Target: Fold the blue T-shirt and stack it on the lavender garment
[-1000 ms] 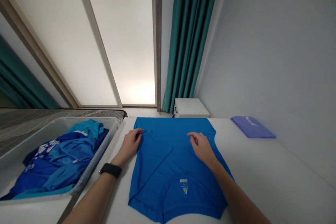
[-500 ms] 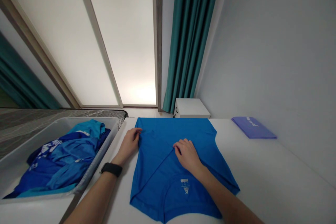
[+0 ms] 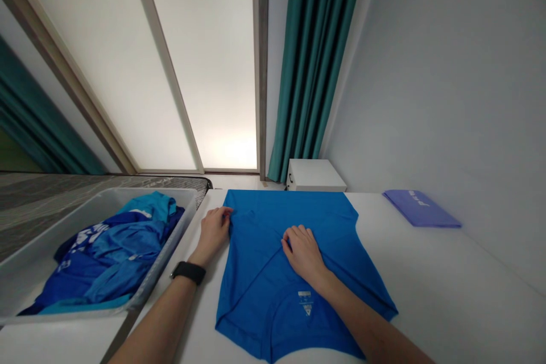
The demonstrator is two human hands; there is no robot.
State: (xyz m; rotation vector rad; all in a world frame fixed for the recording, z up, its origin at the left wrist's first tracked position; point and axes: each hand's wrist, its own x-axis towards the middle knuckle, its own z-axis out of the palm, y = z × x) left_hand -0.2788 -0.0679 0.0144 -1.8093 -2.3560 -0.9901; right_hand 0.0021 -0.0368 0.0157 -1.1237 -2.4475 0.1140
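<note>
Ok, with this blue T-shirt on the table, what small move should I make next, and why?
Probably fold the far-right side of the blue T-shirt in towards the middle. The left side already lies folded inward, while the sleeve on the right spreads out flat. The right hand rests near the fold, and the left hand is at the shirt's left edge.

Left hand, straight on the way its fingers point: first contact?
The left hand meets the blue T-shirt first. Its fingers already look to be at the shirt's side edge, though contact is hard to confirm from this angle.
</note>
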